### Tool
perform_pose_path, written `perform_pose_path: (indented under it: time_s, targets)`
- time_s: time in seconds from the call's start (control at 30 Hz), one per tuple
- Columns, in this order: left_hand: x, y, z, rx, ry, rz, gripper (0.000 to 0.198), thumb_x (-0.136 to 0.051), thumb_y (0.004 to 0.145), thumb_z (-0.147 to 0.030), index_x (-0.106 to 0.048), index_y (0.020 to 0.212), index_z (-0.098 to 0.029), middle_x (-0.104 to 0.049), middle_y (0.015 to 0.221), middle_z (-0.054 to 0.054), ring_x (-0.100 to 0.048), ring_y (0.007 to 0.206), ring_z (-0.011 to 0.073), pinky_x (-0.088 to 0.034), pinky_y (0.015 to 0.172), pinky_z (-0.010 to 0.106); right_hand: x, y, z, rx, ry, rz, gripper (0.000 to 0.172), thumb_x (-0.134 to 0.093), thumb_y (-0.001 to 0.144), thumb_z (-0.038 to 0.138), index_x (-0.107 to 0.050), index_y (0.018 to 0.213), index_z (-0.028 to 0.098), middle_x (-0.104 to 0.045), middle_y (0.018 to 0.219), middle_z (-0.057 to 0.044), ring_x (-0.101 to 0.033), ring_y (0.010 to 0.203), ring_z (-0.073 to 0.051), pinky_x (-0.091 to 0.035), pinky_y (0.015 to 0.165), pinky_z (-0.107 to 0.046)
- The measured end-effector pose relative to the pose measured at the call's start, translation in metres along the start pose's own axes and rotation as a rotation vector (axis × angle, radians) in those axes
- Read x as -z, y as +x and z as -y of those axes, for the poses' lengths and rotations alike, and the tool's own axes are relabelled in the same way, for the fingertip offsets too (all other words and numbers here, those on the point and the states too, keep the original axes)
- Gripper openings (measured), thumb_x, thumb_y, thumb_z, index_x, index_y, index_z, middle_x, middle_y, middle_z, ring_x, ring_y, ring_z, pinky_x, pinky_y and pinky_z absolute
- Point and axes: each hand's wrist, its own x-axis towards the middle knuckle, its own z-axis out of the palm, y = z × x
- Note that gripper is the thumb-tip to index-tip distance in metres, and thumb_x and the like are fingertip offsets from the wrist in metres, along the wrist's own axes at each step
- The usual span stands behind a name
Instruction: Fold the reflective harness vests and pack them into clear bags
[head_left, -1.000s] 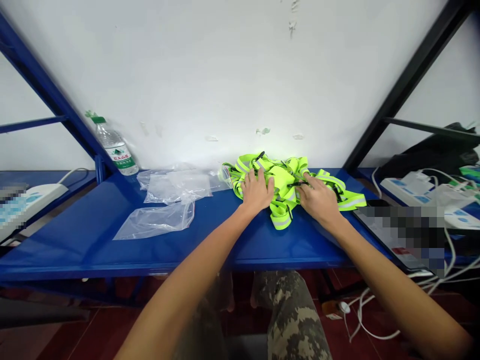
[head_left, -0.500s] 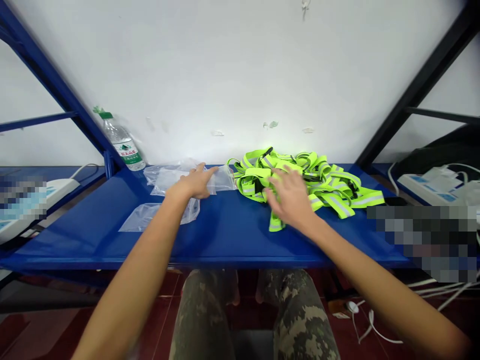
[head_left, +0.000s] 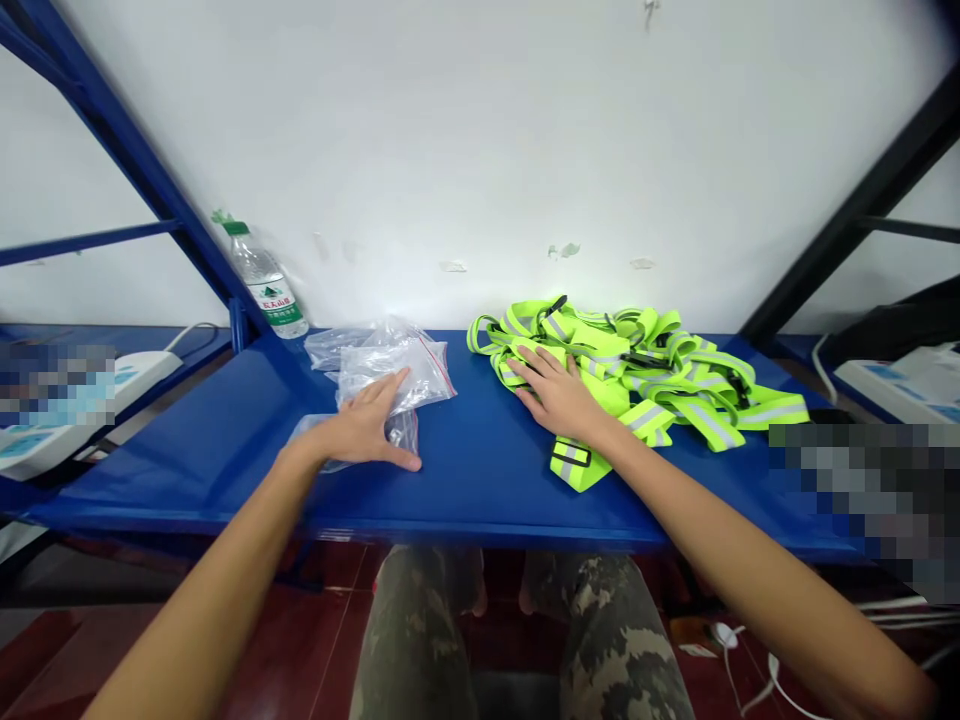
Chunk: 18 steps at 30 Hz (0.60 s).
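Note:
On the left of the blue tabletop lie clear plastic zip bags (head_left: 420, 365), loosely overlapping, with a red line along one edge. My left hand (head_left: 364, 422) rests over the nearer bags, its fingers spread and the thumb pointing right; part of a lower bag is hidden beneath it. To the right is a tangled heap of neon-yellow reflective straps (head_left: 694, 385) with grey stripes and black buckles. My right hand (head_left: 559, 392) lies flat on the left part of this heap, fingers stretched out. Neither hand grips anything.
A water bottle (head_left: 270, 285) with a green cap stands at the back left against the white wall. Blue frame posts (head_left: 150, 170) rise at the table's left end. White power strips (head_left: 142, 385) lie beyond both ends. Cables hang at the lower right.
My left hand has come nearer and down from the rear bags onto the front one. My right hand has settled on the straps, and a strap end with a buckle has shifted nearer.

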Motion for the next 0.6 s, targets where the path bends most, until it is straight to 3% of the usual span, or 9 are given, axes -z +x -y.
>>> perform_pose_path:
  time_s: [0.07, 0.17, 0.23, 0.3, 0.47, 0.6]
  targets:
    - [-0.009, 0.005, -0.005, -0.007, 0.007, -0.048, 0.130, -0.068, 0.065, -0.072, 0.006, 0.159, -0.020, -0.007, 0.166, 0.015, -0.013, 0.153, 0.0344, -0.020, 0.121, 0.051, 0.000, 0.000, 0.001, 0.000, 0.005, -0.015, 0.054, -0.033, 0.101, 0.037, -0.035, 0.153, 0.024, -0.028, 0.162, -0.008, -0.028, 0.148, -0.034, -0.025, 0.113, -0.069]
    - [-0.015, 0.012, -0.013, -0.079, 0.041, -0.144, 0.096, -0.057, 0.084, -0.058, -0.014, 0.158, -0.016, -0.027, 0.162, 0.016, -0.030, 0.148, 0.0302, -0.027, 0.119, 0.042, -0.002, -0.001, 0.001, 0.000, -0.007, -0.031, 0.054, -0.034, 0.101, 0.037, -0.037, 0.153, 0.023, -0.030, 0.162, -0.007, -0.028, 0.147, -0.034, -0.025, 0.114, -0.068]
    - [-0.016, 0.013, -0.020, -0.074, 0.072, -0.253, 0.067, -0.046, 0.093, -0.040, -0.031, 0.153, -0.015, -0.048, 0.149, 0.015, -0.047, 0.137, 0.0277, -0.036, 0.113, 0.038, -0.005, -0.002, 0.001, 0.004, -0.018, -0.037, 0.054, -0.034, 0.101, 0.038, -0.037, 0.152, 0.024, -0.030, 0.162, -0.007, -0.029, 0.147, -0.034, -0.027, 0.113, -0.067]
    - [-0.012, 0.010, -0.030, -0.037, 0.093, -0.351, 0.050, -0.039, 0.095, -0.027, -0.044, 0.143, -0.016, -0.062, 0.131, 0.014, -0.059, 0.121, 0.0272, -0.044, 0.104, 0.038, -0.008, -0.003, 0.000, 0.010, -0.026, -0.047, 0.054, -0.035, 0.100, 0.040, -0.036, 0.153, 0.025, -0.031, 0.161, -0.007, -0.029, 0.147, -0.034, -0.028, 0.113, -0.067]
    - [0.025, 0.001, -0.057, 0.036, 0.122, -0.583, 0.046, -0.040, 0.094, -0.023, -0.047, 0.139, -0.015, -0.066, 0.117, 0.014, -0.062, 0.108, 0.0295, -0.049, 0.093, 0.041, -0.011, -0.004, 0.000, 0.013, -0.036, -0.054, 0.056, -0.037, 0.099, 0.042, -0.038, 0.152, 0.023, -0.031, 0.161, -0.006, -0.029, 0.148, -0.034, -0.026, 0.115, -0.066]
    - [0.052, 0.032, -0.041, 0.214, 0.179, -0.712, 0.060, -0.043, 0.094, -0.032, -0.031, 0.152, -0.020, -0.053, 0.139, 0.018, -0.046, 0.131, 0.0362, -0.040, 0.105, 0.054, -0.010, -0.004, 0.002, 0.000, -0.035, -0.048, 0.056, -0.037, 0.099, 0.041, -0.038, 0.152, 0.023, -0.032, 0.161, -0.006, -0.029, 0.148, -0.034, -0.027, 0.114, -0.065]
